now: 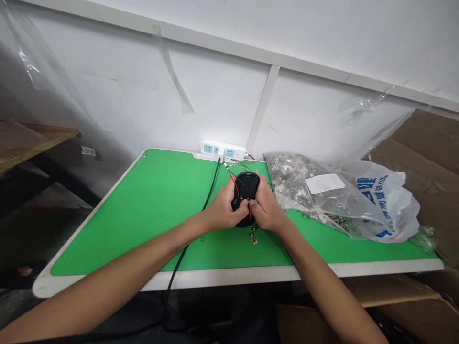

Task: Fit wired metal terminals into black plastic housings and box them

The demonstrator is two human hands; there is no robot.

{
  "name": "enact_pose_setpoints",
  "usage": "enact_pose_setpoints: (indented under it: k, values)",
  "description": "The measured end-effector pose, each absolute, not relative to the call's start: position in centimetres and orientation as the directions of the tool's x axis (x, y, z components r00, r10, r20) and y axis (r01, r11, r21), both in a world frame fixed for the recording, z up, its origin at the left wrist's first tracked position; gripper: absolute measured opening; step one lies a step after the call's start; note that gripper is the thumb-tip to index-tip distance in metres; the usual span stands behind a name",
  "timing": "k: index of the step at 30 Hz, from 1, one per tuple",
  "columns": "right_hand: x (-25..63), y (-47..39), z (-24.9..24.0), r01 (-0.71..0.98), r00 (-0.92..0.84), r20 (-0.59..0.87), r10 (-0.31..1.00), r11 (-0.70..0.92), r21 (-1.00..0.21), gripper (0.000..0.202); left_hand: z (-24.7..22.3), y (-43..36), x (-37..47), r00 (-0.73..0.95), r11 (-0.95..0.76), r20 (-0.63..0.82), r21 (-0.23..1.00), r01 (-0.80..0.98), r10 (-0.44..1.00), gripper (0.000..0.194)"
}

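In the head view, both hands are meeting near the middle of the green counter (150,210). The left hand (222,212) and the right hand (267,212) are clamping their fingers on a black oval housing (246,188) from either side, thumbs pressing at its near end where a thin red wire (250,210) is crossing. At two o'clock from the housing, a clear bag of small metal parts (322,196) is lying just beside the right hand. At twelve o'clock, a white power strip (224,149) is sitting against the wall, and a black cable (206,200) is running down past the left wrist. Small loose metal pieces (254,234) are lying at six o'clock. Judging by the thumbs, the wire could get pinched or pulled loose under too much pressure.
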State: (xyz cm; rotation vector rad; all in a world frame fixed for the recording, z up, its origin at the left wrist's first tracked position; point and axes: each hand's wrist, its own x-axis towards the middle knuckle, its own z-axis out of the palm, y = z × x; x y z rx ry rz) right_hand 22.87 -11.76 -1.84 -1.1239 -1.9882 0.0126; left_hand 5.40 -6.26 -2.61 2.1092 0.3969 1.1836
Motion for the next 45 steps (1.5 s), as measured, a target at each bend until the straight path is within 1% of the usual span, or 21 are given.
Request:
enact_pose_setpoints:
  k: [5, 11, 19, 24, 31, 39, 42, 45]
  values:
    - [22.7, -11.7, -2.2, 0.698, -0.230, 0.658, 0.717, 0.592, -0.403, 0.050, -2.6, -6.5, 5.4, 0.544, -0.719, 0.623, 0.693, -0.052, 0.562, 0.036]
    - [22.3, -11.4, -2.3, 0.688, -0.204, 0.654, 0.729, 0.582, -0.433, 0.053, -2.5, -6.6, 5.7, 0.538, -0.686, 0.611, 0.723, -0.082, 0.581, 0.034]
    - [22.1, -11.2, -2.4, 0.678, -0.188, 0.642, 0.744, 0.571, -0.463, 0.052, -2.4, -6.9, 5.8, 0.509, -0.673, 0.614, 0.735, -0.088, 0.604, 0.032]
    - [21.9, -11.0, -2.6, 0.677, -0.191, 0.649, 0.736, 0.578, -0.456, 0.052, -2.6, -6.9, 5.9, 0.489, -0.661, 0.604, 0.747, -0.074, 0.629, 0.029]
    - [22.0, -11.0, -2.8, 0.677, -0.192, 0.645, 0.739, 0.576, -0.458, 0.041, -2.7, -7.0, 6.0, 0.479, -0.646, 0.596, 0.759, -0.077, 0.644, 0.028]
    - [22.1, -10.9, -2.9, 0.692, -0.177, 0.639, 0.748, 0.556, -0.460, 0.033, -2.4, -6.9, 6.1, 0.474, -0.655, 0.605, 0.752, -0.076, 0.640, 0.029]
    - [22.2, -10.8, -3.2, 0.672, -0.172, 0.628, 0.759, 0.557, -0.488, 0.030, -2.5, -6.8, 6.1, 0.486, -0.637, 0.590, 0.766, -0.085, 0.645, 0.028]
    - [22.3, -10.6, -3.5, 0.629, -0.151, 0.589, 0.794, 0.537, -0.562, 0.028, -2.5, -6.6, 6.2, 0.491, -0.600, 0.556, 0.796, -0.080, 0.671, 0.029]
